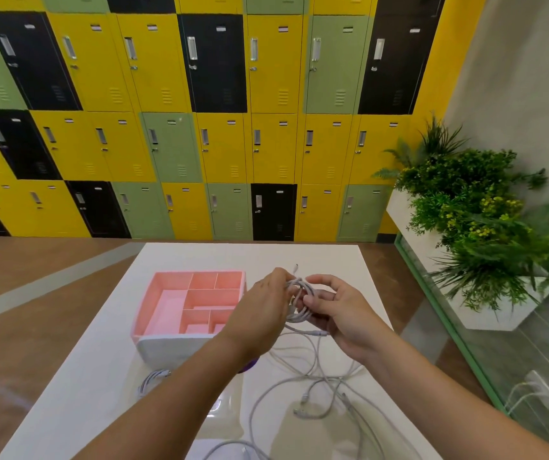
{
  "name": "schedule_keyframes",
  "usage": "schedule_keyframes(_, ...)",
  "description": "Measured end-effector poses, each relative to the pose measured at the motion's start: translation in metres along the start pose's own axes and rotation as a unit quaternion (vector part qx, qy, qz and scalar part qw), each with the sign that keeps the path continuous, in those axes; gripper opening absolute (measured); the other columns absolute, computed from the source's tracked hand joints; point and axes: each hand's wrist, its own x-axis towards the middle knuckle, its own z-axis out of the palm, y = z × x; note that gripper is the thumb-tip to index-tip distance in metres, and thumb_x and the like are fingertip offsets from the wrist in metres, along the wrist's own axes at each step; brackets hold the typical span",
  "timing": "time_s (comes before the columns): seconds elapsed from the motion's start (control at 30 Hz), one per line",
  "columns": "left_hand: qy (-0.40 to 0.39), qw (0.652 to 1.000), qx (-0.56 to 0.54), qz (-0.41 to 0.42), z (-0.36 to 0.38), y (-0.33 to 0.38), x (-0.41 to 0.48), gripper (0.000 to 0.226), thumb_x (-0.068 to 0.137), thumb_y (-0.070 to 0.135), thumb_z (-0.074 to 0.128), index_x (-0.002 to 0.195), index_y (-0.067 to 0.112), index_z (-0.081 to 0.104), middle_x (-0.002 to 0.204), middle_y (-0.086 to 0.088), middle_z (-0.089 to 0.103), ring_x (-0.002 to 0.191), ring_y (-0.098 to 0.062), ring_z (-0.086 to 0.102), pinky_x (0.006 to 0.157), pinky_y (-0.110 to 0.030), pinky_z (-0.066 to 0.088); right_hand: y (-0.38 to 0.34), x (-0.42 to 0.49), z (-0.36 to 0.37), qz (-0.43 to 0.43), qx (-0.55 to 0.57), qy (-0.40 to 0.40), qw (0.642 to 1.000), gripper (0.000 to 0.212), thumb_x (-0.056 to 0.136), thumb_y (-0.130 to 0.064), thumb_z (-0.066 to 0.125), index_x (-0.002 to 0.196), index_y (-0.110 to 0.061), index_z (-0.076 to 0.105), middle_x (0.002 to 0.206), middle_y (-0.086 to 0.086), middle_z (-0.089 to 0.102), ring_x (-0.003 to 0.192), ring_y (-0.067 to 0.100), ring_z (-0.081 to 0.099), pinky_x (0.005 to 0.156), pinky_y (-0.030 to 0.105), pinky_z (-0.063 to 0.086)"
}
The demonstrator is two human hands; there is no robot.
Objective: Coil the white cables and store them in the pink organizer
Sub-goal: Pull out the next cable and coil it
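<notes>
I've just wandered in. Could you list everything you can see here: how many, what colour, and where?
pink organizer: one, pink, with empty compartments, on the table's far left part.
cable coil: one, white, held above the table between both hands.
loose cables: several, white, tangled on the table's near right part; exact count unclear.
small cable bundle: one, white, on the table just in front of the organizer.
purple object: one, mostly hidden under the left forearm.
table: one, white, centre.
lockers: many, in yellow, green and black, along the back wall.
plants: several, green with yellow blooms, in white planters at right.
left hand: grips the coil.
right hand: grips the coil.
</notes>
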Motion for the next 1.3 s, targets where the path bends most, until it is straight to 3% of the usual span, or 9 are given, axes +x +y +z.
schedule_keyframes(0.1,-0.023,1.0,-0.004,-0.006,-0.003,-0.003,0.003,0.013,0.102,0.024,0.036,0.114,0.023,0.042,0.093,0.002,0.061,0.076,-0.015,0.056,0.063,-0.03,0.045,0.001,0.003,0.0,0.007,0.039,-0.013,0.999,0.029,0.089,0.008,0.056,0.112,-0.009,0.053,0.092,0.012,0.073,0.078,0.018,0.07,0.065,0.026,0.055)
schedule_keyframes(0.2,-0.058,0.995,-0.068,-0.045,-0.006,-0.006,0.004,0.02,0.104,0.032,0.034,0.124,0.03,0.039,0.085,0.005,0.065,0.066,-0.008,0.059,0.054,-0.021,0.043,0.004,0.006,-0.002,0.013,0.068,-0.026,0.997,0.029,0.09,0.009,0.054,0.113,-0.009,0.05,0.094,0.013,0.073,0.078,0.02,0.07,0.063,0.026,0.054)
schedule_keyframes(0.4,-0.054,0.957,-0.252,-0.129,-0.007,-0.001,0.007,0.014,0.101,0.032,0.044,0.114,0.03,0.05,0.09,0.005,0.068,0.078,-0.007,0.066,0.068,-0.025,0.051,0.008,0.008,-0.006,0.022,0.074,-0.053,0.996,0.034,0.092,0.006,0.051,0.123,-0.011,0.049,0.103,0.018,0.069,0.087,0.027,0.065,0.072,0.033,0.051)
schedule_keyframes(0.63,-0.008,0.939,-0.304,-0.159,0.001,0.004,0.005,0.016,0.097,0.031,0.054,0.112,0.028,0.05,0.096,0.001,0.069,0.081,-0.01,0.068,0.063,-0.015,0.051,0.011,0.009,-0.009,0.034,0.095,-0.05,0.994,0.034,0.093,0.005,0.051,0.123,-0.009,0.052,0.104,0.019,0.068,0.083,0.026,0.065,0.073,0.034,0.052)
schedule_keyframes(0.73,-0.014,0.92,-0.344,-0.185,0.0,0.005,0.006,0.022,0.091,0.029,0.064,0.11,0.02,0.06,0.093,-0.002,0.072,0.077,-0.011,0.07,0.061,-0.014,0.051,0.013,0.01,-0.009,0.031,0.071,-0.041,0.996,0.029,0.094,0.006,0.05,0.117,-0.01,0.054,0.1,0.015,0.07,0.081,0.026,0.067,0.073,0.038,0.052)
schedule_keyframes(0.9,-0.073,0.924,-0.316,-0.202,-0.007,0.0,0.008,0.025,0.084,0.034,0.071,0.087,0.009,0.074,0.081,-0.014,0.071,0.068,-0.009,0.058,0.068,-0.027,0.044,0.014,0.014,-0.012,-0.001,-0.014,-0.023,1.0,0.023,0.093,0.007,0.052,0.108,-0.01,0.056,0.095,0.009,0.072,0.085,0.023,0.069,0.075,0.04,0.055)
schedule_keyframes(1.03,-0.149,0.914,-0.308,-0.219,-0.011,0.0,0.01,0.039,0.085,0.053,0.065,0.092,0.016,0.075,0.095,-0.015,0.071,0.089,-0.024,0.06,0.082,-0.036,0.043,0.016,0.015,-0.009,-0.008,-0.051,-0.013,0.999,0.018,0.092,0.007,0.055,0.1,-0.009,0.058,0.095,0.012,0.07,0.08,0.024,0.069,0.07,0.036,0.058)
schedule_keyframes(1.17,-0.168,0.927,-0.26,-0.212,-0.015,0.002,0.011,0.034,0.096,0.045,0.051,0.088,0.018,0.071,0.074,0.005,0.067,0.065,-0.004,0.057,0.066,-0.023,0.04,0.015,0.016,-0.009,-0.039,-0.143,-0.007,0.989,0.02,0.09,0.008,0.056,0.1,-0.008,0.062,0.089,0.009,0.065,0.076,0.021,0.065,0.073,0.037,0.058)
schedule_keyframes(1.3,-0.134,0.949,-0.218,-0.185,-0.013,0.007,0.009,0.032,0.102,0.04,0.039,0.084,0.02,0.055,0.076,0.004,0.059,0.067,-0.008,0.052,0.064,-0.025,0.038,0.011,0.014,-0.009,-0.068,-0.214,-0.01,0.974,0.026,0.091,-0.004,0.06,0.114,-0.017,0.062,0.101,0.006,0.067,0.088,0.023,0.067,0.075,0.031,0.058)
